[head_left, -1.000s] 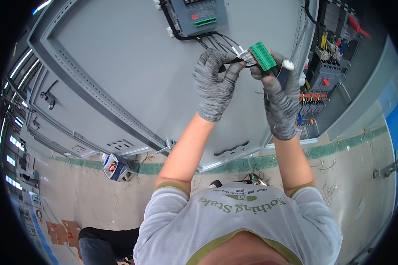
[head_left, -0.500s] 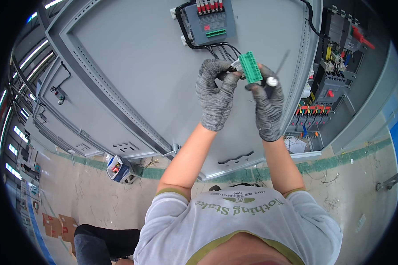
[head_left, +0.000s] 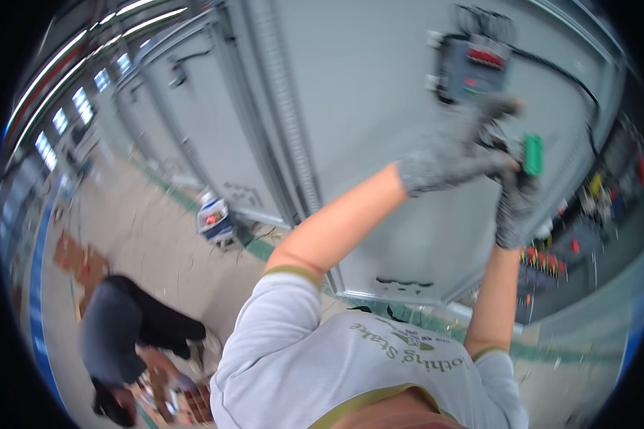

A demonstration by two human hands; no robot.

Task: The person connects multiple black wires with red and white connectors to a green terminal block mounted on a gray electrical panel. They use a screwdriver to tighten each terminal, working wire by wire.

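Note:
A green terminal block (head_left: 532, 154) hangs below the grey device on the cabinet door. My right hand (head_left: 516, 207), in a grey knit glove, is closed at its lower end; its fingers are partly hidden. My left hand (head_left: 458, 146), in a matching glove, reaches across from the left and is blurred by motion. Its thumb and fingers look spread, with dark wires (head_left: 495, 134) showing in the gap between them, close to the block. The grey device (head_left: 474, 68), with red terminals on top, is mounted above both hands. No screwdriver can be made out now.
The grey cabinet door (head_left: 365, 143) spans the middle. Breakers and wiring (head_left: 587, 222) fill the open cabinet at right. A bin (head_left: 216, 220) stands on the floor at left. Another person (head_left: 122, 329) bends over at lower left, near cardboard (head_left: 82, 261).
The view has swung left, so door and hands appear farther right. My left hand's fingers have spread from the wires beside the block. The bent person has come into view.

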